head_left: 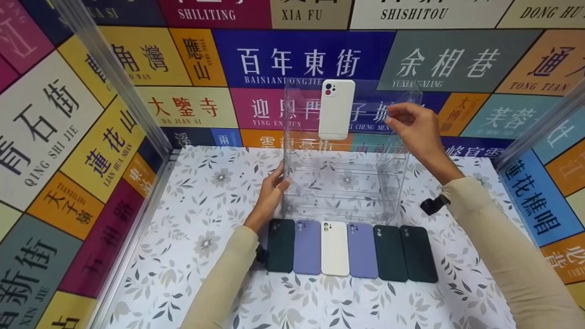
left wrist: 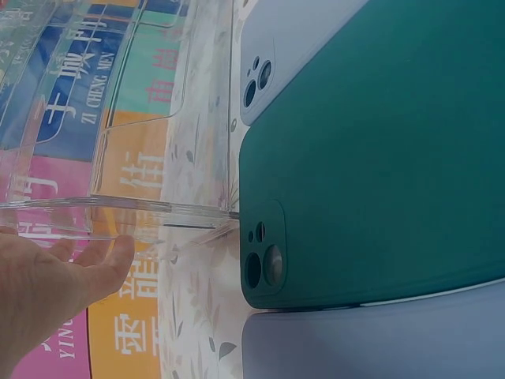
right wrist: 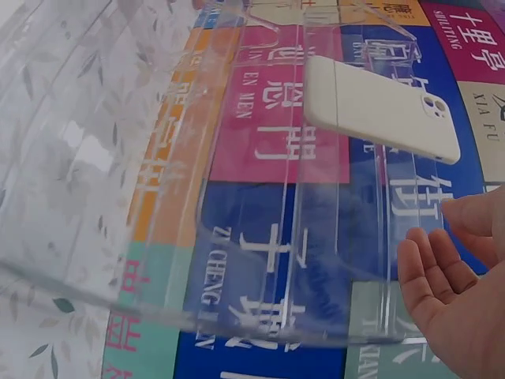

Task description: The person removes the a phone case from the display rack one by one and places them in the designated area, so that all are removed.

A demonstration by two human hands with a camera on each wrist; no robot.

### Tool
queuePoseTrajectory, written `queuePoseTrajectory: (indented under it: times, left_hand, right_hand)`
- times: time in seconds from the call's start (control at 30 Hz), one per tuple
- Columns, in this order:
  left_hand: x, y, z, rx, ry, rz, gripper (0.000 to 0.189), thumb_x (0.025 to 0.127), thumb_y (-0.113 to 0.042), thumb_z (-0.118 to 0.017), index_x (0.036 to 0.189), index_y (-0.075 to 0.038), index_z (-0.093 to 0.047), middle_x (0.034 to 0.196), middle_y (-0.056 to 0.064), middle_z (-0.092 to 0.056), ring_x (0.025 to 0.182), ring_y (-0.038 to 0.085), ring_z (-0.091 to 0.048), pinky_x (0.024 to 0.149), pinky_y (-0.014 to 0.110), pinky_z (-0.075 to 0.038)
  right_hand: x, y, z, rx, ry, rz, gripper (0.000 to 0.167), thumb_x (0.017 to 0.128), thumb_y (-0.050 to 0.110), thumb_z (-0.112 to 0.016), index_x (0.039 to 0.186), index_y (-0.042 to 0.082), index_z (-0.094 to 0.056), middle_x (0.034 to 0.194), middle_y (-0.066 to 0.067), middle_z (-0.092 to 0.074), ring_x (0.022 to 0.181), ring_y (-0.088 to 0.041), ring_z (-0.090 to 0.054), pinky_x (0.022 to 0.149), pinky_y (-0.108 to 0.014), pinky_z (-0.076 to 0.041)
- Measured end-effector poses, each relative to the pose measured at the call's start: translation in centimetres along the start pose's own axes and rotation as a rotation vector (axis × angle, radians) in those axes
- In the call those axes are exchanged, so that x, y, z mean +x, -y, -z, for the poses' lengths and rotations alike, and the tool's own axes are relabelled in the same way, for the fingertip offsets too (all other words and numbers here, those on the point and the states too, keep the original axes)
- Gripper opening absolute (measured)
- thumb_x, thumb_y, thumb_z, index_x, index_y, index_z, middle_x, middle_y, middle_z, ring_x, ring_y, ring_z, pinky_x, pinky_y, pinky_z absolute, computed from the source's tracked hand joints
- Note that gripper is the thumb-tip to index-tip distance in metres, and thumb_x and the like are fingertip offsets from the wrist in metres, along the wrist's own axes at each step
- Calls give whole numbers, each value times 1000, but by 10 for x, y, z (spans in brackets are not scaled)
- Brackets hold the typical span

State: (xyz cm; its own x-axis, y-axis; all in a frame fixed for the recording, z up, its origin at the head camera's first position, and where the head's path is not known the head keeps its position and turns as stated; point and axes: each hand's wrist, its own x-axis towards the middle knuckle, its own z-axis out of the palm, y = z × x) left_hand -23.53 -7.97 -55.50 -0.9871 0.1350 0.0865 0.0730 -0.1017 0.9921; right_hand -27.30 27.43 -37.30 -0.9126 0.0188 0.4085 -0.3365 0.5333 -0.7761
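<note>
A clear tiered display rack (head_left: 338, 194) stands on the table, with a white phone case (head_left: 337, 109) propped on its top tier, camera cutouts uppermost. My left hand (head_left: 272, 192) touches the rack's left side wall; in the left wrist view that hand (left wrist: 67, 276) lies against the outside of the clear panel. Beside the top right of the rack, my right hand (head_left: 416, 130) is raised with fingers bent and holds nothing. The right wrist view has this hand (right wrist: 454, 276) apart from the white case (right wrist: 379, 106), with a gap between thumb and fingers.
A row of phone cases lies before the rack: a dark green case (head_left: 280, 246) at the left end, purple cases (head_left: 307, 246) around a white one (head_left: 335, 249), more dark green (head_left: 419, 253) at right. Sign-patterned walls (head_left: 68, 137) enclose the floral tabletop (head_left: 205, 205).
</note>
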Motion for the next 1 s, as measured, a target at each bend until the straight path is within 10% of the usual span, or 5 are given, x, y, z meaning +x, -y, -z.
queuePoseTrajectory:
  times: [1.0]
  left_hand:
    - [1,1,-1,15,-6,-2,67,108,-3,-56,172,-5,-33,173,21,-41,150,39,-52,125,55,-39]
  right_hand:
    - [40,28,-47,42,42,9,32,104,8,-76,135,4,-76,128,-17,-75,108,-16,-70,103,-29,-56]
